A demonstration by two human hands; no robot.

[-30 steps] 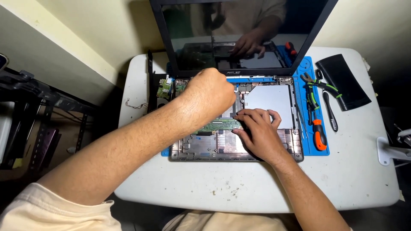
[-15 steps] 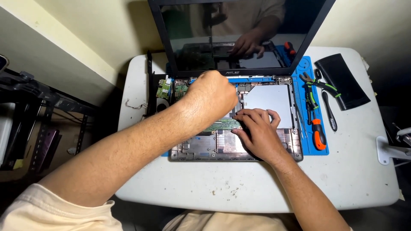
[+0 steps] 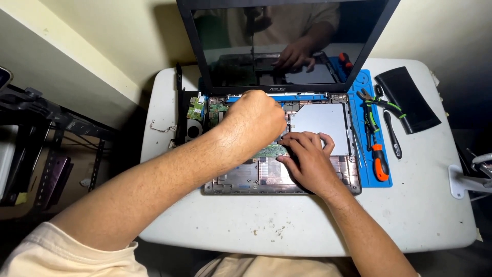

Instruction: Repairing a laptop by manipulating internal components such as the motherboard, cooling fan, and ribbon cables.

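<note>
My left hand (image 3: 256, 123) is balled into a loose fist over the middle of an opened laptop base (image 3: 279, 177), knuckles up; over the last second it has barely shifted, only nudging a little toward the hinge, so the work is holding at one spot on the green circuit board (image 3: 270, 150) rather than moving on. Whether that fist grips a tool I cannot tell, since the fingers curl out of sight beneath it. My right hand (image 3: 307, 161) stays where it was, lying flat with fingers spread and partly bent, fingertips pressing on the board's edge just beside the left fist, grasping nothing that shows. The laptop base sits in the centre of the white table (image 3: 420, 215), partly on a blue work mat (image 3: 382, 179); its long axis runs left to right across my view, front edge toward me, hinge away, with the dark screen (image 3: 287, 43) standing upright at the far side and facing me (it mirrors my hands faintly). On the mat to the right lie pliers (image 3: 370, 110) and an orange-handled screwdriver (image 3: 378, 159), both pointing away from me, and a black flat cover (image 3: 407, 100) rests near the table's far right corner.
</note>
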